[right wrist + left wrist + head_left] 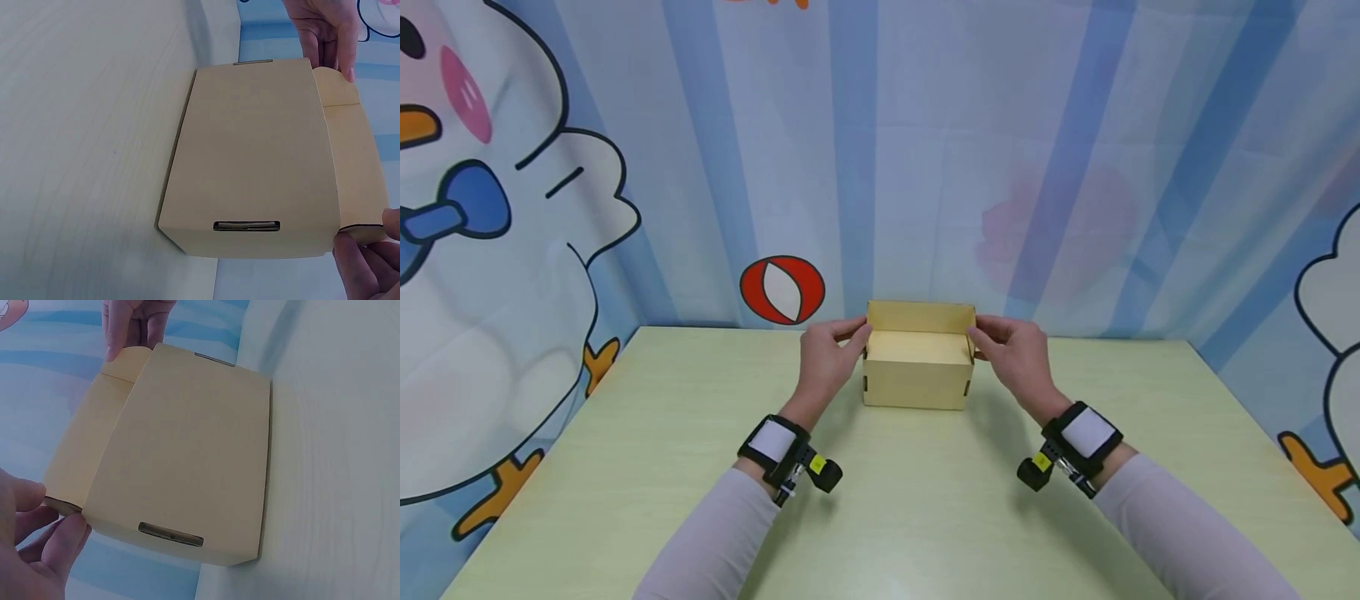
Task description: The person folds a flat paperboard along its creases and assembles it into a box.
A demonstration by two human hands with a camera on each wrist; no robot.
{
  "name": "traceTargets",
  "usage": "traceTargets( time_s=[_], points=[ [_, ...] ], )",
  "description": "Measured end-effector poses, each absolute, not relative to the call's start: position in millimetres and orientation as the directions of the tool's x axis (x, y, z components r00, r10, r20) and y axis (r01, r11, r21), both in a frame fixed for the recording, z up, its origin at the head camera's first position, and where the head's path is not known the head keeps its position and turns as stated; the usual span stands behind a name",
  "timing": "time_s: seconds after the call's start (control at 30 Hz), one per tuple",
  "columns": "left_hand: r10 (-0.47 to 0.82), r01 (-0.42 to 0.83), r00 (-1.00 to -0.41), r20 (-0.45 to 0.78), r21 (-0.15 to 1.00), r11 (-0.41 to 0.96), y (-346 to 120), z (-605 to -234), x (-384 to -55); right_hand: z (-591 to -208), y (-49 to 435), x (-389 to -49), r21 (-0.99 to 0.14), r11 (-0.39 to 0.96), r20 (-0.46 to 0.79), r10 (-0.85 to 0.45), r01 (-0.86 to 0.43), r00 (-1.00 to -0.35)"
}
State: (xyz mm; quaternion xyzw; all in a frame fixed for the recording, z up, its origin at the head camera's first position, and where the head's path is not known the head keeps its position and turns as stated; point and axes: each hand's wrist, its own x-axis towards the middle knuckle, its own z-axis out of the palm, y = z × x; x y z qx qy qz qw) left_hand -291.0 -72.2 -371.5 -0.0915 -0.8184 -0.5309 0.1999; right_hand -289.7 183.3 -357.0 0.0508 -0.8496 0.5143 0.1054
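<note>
A small tan cardboard box stands on the table, its raised lid panel upright along the back edge. Between thumb and fingers, my left hand pinches the left end of that panel. At the opposite end my right hand pinches it the same way. A short side flap shows at the far end of the panel in the left wrist view. Dark slots, such as the slot in the right wrist view, cut the box's front corners. The box's inside is hidden.
The pale wooden table ends just behind the box. Beyond it hangs a blue striped curtain printed with cartoon figures and a red and white ball. Each wrist wears a strapped camera.
</note>
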Motion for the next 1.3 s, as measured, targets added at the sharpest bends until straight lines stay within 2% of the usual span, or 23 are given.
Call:
traceTargets(
  time_s=[0.37, 0.63, 1.3],
  points=[
    [-0.068, 0.339, -0.920, 0.385, 0.873, 0.350, -73.7, -372.2, -292.0, -357.6, 184.6, -288.8, -0.861, 0.437, 0.280, -0.023, -0.261, -0.960],
    [-0.063, 0.333, -0.923, 0.379, 0.873, 0.357, -76.0, -371.5, -292.7, -358.4, 185.4, -289.4, -0.863, 0.429, 0.281, -0.033, -0.267, -0.959],
    [0.013, 0.370, -0.920, 0.391, 0.860, 0.351, -83.6, -376.6, -288.3, -366.0, 190.7, -287.5, -0.799, 0.533, 0.299, -0.052, -0.280, -0.953]
  ],
)
